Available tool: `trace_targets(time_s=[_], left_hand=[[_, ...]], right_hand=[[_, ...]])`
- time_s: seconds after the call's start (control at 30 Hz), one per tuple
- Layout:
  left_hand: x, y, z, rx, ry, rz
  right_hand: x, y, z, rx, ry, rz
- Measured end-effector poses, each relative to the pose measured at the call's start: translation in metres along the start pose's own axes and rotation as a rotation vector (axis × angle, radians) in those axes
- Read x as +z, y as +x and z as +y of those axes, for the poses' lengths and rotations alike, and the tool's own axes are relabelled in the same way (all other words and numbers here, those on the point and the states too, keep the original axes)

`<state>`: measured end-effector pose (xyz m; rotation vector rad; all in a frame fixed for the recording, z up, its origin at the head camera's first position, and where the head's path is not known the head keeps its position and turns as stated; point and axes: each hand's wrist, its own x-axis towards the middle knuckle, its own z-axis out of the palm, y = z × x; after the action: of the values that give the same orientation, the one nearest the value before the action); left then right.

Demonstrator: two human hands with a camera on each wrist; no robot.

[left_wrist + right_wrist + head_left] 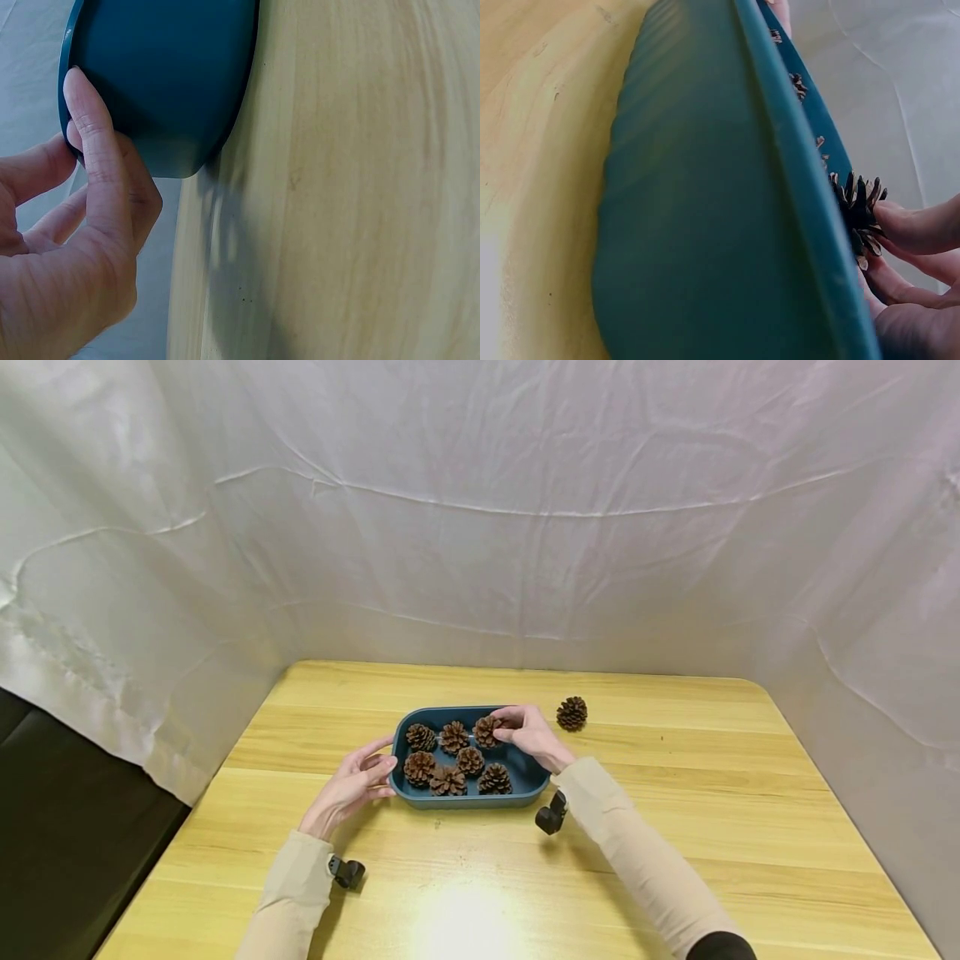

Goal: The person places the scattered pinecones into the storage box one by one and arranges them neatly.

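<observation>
A dark blue rectangular tray (480, 803) with rounded corners holds several brown pine cones (448, 781). At its left end, my left hand (352, 787) grips the rim between thumb and fingers; the left wrist view shows the fingertips (77, 82) over the edge of the wall. Reaching in over the tray's right side, my right hand (534, 739) pinches one pine cone (487, 732) near the back wall. In the right wrist view this same cone (859, 214) shows just past the near rim, its open scales between thumb and fingers.
One more pine cone (572, 714) lies on the wooden table (712, 793), behind and right of the tray. White cloth (480, 568) hangs around the back and sides. A dark surface (75, 810) lies beyond the table's left edge.
</observation>
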<state>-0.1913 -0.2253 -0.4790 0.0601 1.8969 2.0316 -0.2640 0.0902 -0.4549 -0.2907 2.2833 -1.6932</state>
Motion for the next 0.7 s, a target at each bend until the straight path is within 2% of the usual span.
trace_targets(time_s=[0.7], left_hand=[[0.001,-0.0015,0.0014,-0.004,-0.018,0.001]], right_hand=[[0.0067,0.0001,0.0036,0.062,-0.096,0.05]])
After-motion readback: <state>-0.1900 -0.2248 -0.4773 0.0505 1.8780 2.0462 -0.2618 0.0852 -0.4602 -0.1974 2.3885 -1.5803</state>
